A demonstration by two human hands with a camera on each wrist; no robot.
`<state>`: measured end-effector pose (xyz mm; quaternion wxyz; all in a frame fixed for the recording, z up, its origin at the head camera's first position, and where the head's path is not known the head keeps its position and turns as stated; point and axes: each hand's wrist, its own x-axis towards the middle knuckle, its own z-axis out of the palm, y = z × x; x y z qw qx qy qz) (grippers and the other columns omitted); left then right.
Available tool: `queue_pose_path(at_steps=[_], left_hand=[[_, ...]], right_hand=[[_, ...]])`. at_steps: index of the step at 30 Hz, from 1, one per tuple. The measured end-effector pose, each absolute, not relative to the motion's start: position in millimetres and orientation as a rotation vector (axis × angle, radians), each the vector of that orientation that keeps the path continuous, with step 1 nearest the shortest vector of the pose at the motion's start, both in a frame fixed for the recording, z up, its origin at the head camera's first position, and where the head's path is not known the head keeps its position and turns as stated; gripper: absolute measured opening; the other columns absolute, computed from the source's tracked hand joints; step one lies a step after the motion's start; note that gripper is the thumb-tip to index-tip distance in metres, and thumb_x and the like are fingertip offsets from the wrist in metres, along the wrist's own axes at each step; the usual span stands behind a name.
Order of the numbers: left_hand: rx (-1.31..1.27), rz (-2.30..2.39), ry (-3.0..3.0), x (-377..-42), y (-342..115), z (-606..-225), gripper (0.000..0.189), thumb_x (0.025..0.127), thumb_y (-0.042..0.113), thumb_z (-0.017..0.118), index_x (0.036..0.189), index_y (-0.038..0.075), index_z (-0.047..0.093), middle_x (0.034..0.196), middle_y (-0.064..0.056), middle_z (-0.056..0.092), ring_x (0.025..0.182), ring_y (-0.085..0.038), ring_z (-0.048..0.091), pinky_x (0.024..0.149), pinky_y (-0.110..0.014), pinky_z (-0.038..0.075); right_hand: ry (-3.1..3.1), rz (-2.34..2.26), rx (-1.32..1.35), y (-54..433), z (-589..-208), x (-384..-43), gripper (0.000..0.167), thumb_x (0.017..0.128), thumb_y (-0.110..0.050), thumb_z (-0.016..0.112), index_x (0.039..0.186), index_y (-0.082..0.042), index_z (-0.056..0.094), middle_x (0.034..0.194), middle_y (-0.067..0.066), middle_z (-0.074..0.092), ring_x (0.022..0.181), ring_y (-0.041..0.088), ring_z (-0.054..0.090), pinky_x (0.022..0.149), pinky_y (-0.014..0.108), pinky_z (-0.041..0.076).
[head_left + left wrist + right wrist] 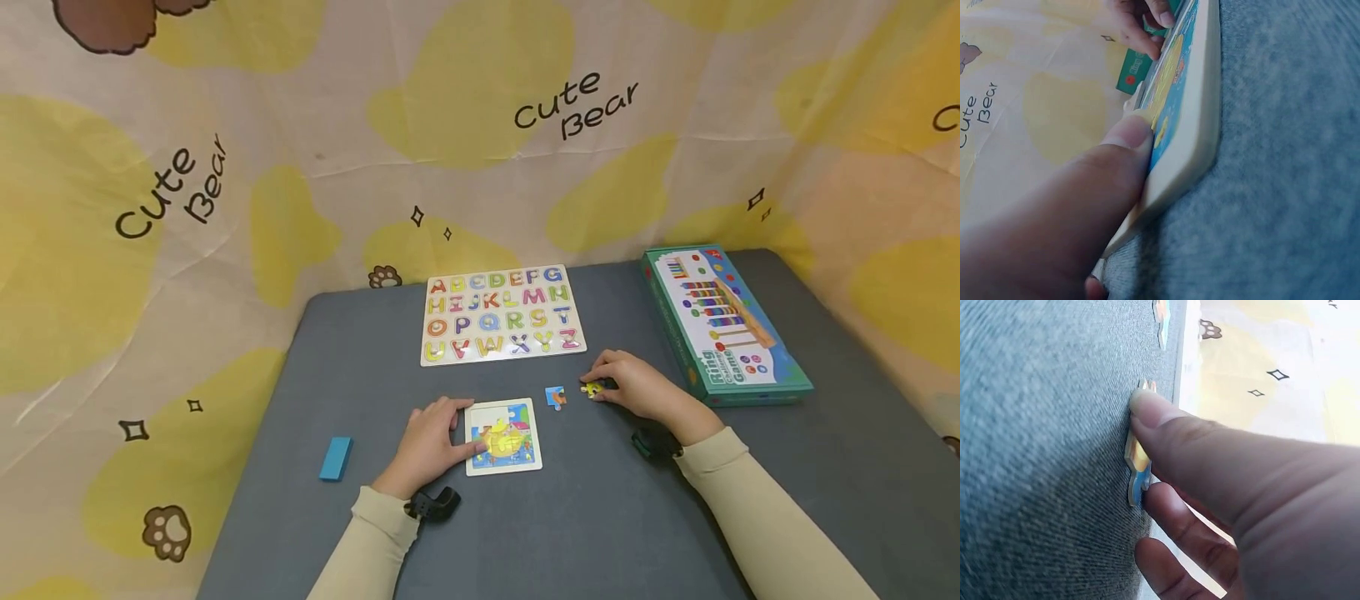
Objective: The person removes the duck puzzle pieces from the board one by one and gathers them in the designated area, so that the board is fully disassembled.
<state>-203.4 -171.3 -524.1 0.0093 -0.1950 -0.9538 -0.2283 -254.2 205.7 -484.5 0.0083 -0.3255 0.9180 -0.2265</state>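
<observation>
Counting one small puzzle board (504, 469) in the middle of the gray table (600, 517), plus two jigsaw pieces off to the right of it. Looks nearly square, so not much of a long axis to call; lies flat, pretty much squared up to the person, with one pale bare patch at the far left of the picture. Left hand (431, 442): spread wide along the board's left side, thumb pressed on top and index at the far-left corner. Right hand (636, 385): narrow pinch on one yellow piece (591, 389), just right of the loose blue-and-orange piece (555, 395). Seems to run left to right in that pinch, going by the right wrist view, with a blue rounded end to the right; can't tell if clear of the table. As for the loose one, points its knob to the near side. Also got one letter board (576, 325) at the far side, four rows, 26 letters, long axis left-right; one green box (727, 329) far right, long axis near-far, angled; and one blue block (336, 458) over left, long axis near-far.
</observation>
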Motion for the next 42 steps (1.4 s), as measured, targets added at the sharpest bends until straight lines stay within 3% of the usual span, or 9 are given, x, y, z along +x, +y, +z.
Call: queue_pose_path(at_steps=[21, 26, 30, 33, 42], left_hand=[[-0.619, -0.728, -2.963, -202.9, -172.6, -523.2, 0.075, 0.083, 0.051, 0.087, 0.143, 0.013, 0.063, 0.083, 0.008, 0.043, 0.074, -0.01, 0.04, 0.075, -0.038, 0.028], [-0.617, -0.724, -2.982, -203.0, -173.1, -523.7, 0.076, 0.084, 0.052, 0.087, 0.144, 0.012, 0.063, 0.083, 0.008, 0.044, 0.076, -0.01, 0.041, 0.075, -0.037, 0.029], [-0.602, -0.714, -2.976, -202.9, -175.5, -524.1, 0.076, 0.084, 0.052, 0.087, 0.143, 0.012, 0.063, 0.083, 0.008, 0.044, 0.074, -0.01, 0.041, 0.074, -0.037, 0.029], [-0.6, -0.718, -2.967, -202.4, -176.1, -524.2, 0.075, 0.084, 0.052, 0.087, 0.143, 0.012, 0.063, 0.084, 0.009, 0.044, 0.074, -0.011, 0.04, 0.074, -0.037, 0.028], [-0.644, -0.714, -2.949, -201.5, -173.5, -524.4, 0.075, 0.085, 0.051, 0.086, 0.143, 0.011, 0.063, 0.083, 0.009, 0.043, 0.074, -0.011, 0.039, 0.074, -0.037, 0.028]], right_hand=[[2.9, -0.759, -1.042, 200.4, -481.5, -252.2, 0.029, 0.089, -0.006, 0.083, 0.118, -0.004, 0.08, 0.101, 0.003, 0.065, 0.094, 0.024, 0.063, 0.082, 0.042, 0.054], [2.883, -0.933, -1.1, 161.5, -469.8, -237.1, 0.023, 0.094, -0.007, 0.08, 0.116, -0.008, 0.08, 0.098, -0.004, 0.063, 0.089, 0.018, 0.062, 0.077, 0.035, 0.053], [2.721, -0.869, -1.189, 114.3, -466.3, -226.8, 0.024, 0.099, -0.015, 0.076, 0.122, -0.009, 0.078, 0.092, -0.007, 0.058, 0.075, 0.008, 0.053, 0.069, 0.029, 0.048], [2.696, -0.765, -1.113, 89.0, -472.9, -223.9, 0.026, 0.1, -0.018, 0.074, 0.125, -0.012, 0.076, 0.094, -0.005, 0.058, 0.073, 0.007, 0.051, 0.069, 0.029, 0.046], [2.811, -0.636, -0.942, 71.6, -496.2, -215.8, 0.032, 0.1, -0.021, 0.075, 0.131, -0.02, 0.076, 0.087, -0.003, 0.059, 0.066, 0.01, 0.049, 0.06, 0.03, 0.041]])
